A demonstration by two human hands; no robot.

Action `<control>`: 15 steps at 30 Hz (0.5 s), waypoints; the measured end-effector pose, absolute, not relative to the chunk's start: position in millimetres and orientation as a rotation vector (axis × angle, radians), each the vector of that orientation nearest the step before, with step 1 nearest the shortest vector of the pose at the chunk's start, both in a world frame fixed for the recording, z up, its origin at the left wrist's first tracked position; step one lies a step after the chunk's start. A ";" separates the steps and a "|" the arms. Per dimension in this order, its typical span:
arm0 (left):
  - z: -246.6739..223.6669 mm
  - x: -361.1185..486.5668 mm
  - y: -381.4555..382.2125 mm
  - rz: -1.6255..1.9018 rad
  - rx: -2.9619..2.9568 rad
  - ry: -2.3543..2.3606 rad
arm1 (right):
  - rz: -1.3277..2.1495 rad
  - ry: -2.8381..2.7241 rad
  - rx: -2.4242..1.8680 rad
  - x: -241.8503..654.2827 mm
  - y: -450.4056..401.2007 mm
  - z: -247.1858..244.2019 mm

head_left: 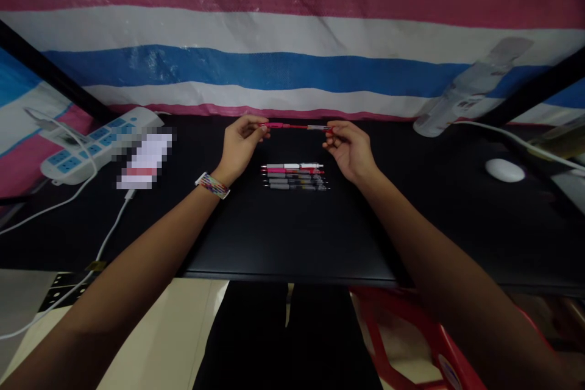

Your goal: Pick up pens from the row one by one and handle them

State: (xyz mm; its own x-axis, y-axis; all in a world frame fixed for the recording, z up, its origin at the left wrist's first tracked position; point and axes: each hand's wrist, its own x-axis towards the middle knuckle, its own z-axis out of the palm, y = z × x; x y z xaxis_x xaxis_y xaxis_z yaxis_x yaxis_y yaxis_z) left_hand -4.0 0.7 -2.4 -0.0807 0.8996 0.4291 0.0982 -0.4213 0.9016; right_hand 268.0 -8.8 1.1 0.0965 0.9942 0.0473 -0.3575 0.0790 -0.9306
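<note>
Now, head view, left hand point(244, 139): thumb and fingertips pinch the pink end of a red pen point(297, 127).
Right hand point(353, 149): fingertips pinch the pen's clear end, the lower fingers loosely curled.
Red pen: roughly level between both hands, at the far side of the worktop point(292, 231), near the striped sheet point(292, 73); a thin red stretch shows between the pink and clear parts. Whether these parts are joined, I cannot tell.
Row of pens point(295, 177): on the near side of the red pen, side by side, the white one farthest.
Left side: power strip point(103, 145), blurred phone point(145, 161) and white cable point(114, 228).
Right side: clear bottle point(461, 100) and white mouse point(505, 170).
Slip risk: a fingertip hold on something so slender could fail if the hands pulled unevenly, perhaps dropping the pen or any loose part.
Row risk: a hand lowered carelessly could scatter the pens.
Cable risk: the left forearm, just beside the cable, might snag it by swinging left and drag the phone.
</note>
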 end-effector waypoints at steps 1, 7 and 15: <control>-2.3 -4.0 0.8 1.574 1.539 1.101 | 1.251 -0.905 -0.918 268.7 -8.3 0.2; -0.4 -2.6 -1.3 1.571 1.542 1.117 | 1.218 -0.962 -0.927 272.9 -4.5 -4.4; 1.7 -2.8 -4.4 1.548 1.590 1.127 | 1.214 -0.986 -0.923 274.6 -3.4 -4.9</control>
